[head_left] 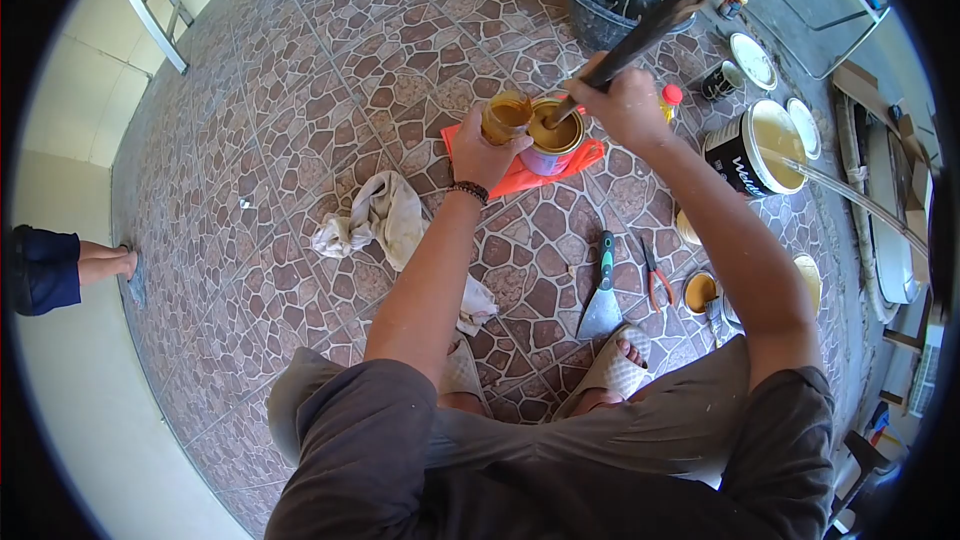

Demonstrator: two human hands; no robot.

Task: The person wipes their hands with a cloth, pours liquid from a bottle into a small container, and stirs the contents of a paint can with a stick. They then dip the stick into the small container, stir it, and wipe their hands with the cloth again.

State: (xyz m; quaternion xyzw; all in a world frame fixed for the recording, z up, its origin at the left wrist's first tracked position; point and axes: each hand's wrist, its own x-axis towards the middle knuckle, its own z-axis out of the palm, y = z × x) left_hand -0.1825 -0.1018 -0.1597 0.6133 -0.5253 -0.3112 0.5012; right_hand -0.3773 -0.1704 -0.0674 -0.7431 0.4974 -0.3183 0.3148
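My left hand [478, 158] is wrapped round a small clear jar [506, 120] smeared with ochre paint. The jar is tilted beside the rim of a paint can [546, 162], which holds ochre paint. A dark stick [648, 32] is gripped in my right hand [632, 108], its lower end down in the can's paint. Under the can lies a red-orange plastic sheet [585, 162]. Left of it a crumpled whitish rag [385, 215] rests on the floor. Nearer my feet are a putty knife [603, 285] with a green-black handle and red-handled pliers [655, 275].
A black tub [600, 20] with tools stands at the back. On the right are a large bucket [735, 155] of yellowish paint, a red-capped bottle [670, 100] and an ochre-coated lid [700, 292]. Another person's leg [105, 260] shows at far left, below a ladder [150, 5].
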